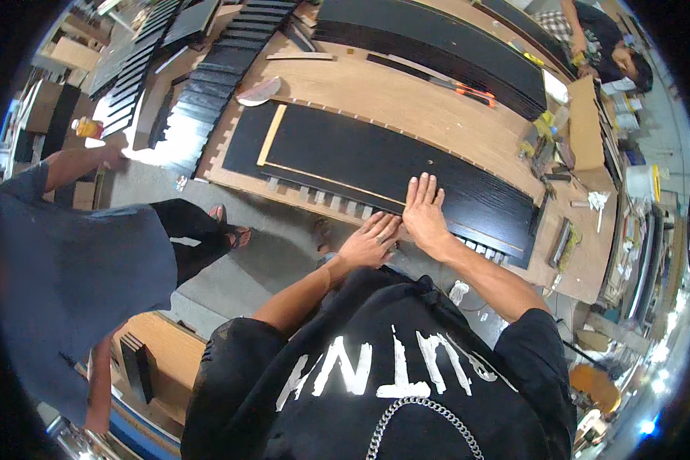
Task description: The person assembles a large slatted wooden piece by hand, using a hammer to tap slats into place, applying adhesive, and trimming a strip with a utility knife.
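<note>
A long black panel (337,146) lies on the wooden workbench in front of me, over a further black board. My right hand (425,211) rests flat on the panel's near side with its fingers stretched out. Just left of it, my left hand (369,239) lies against the near edge, fingers extended and slightly bent. A thin light wood strip (326,182) runs along the near side toward my hands. Another pale strip (272,135) crosses the panel near its left end. Several pale tabs (320,197) show along the bench's near edge. Neither hand visibly grips anything.
Stacked black boards (429,46) fill the bench's far side, with an orange-handled tool (475,93) beside them. Black slats (207,96) stand in a row at the left. One person (84,261) stands left; another (602,46) works far right. A cardboard box (590,134) sits at the right.
</note>
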Demonstrator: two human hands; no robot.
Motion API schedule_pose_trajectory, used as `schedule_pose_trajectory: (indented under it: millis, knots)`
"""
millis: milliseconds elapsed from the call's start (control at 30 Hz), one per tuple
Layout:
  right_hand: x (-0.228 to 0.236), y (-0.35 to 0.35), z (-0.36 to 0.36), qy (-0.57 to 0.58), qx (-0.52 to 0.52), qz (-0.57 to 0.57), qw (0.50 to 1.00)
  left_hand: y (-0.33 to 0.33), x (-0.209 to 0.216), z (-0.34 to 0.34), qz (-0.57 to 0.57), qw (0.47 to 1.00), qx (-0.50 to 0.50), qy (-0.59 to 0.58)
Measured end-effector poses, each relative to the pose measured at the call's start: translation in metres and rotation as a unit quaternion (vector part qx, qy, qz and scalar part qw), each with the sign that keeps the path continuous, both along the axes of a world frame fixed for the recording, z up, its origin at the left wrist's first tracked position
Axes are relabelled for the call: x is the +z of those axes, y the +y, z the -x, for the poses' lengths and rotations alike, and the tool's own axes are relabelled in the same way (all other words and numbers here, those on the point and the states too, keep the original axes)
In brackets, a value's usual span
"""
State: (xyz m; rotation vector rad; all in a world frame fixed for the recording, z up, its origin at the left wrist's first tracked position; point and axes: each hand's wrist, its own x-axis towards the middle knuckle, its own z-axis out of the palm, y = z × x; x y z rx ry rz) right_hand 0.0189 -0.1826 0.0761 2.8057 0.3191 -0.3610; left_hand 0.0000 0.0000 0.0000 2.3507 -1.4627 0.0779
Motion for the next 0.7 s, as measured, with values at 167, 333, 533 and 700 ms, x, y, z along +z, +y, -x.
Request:
schedule_pose_trajectory:
  millis: [167,333,533,700]
  knots:
    - [0.017,0.006,0.000,0.003,0.016,0.025,1.000,0.011,0.011,-0.002,0.018,0.999,-0.010,0.027]
    - [0.055,0.011,-0.006,0.073,0.005,0.019,0.997,0.008,0.012,0.000,0.016,0.999,0.000,0.048]
    - [0.028,0.004,0.003,0.015,0.015,-0.042,0.999,0.008,0.011,0.001,0.036,0.997,0.014,0.061]
    - [0.010,0.005,0.006,0.015,-0.006,-0.064,0.998,0.008,0.025,0.002,0.079,0.991,0.052,0.091]
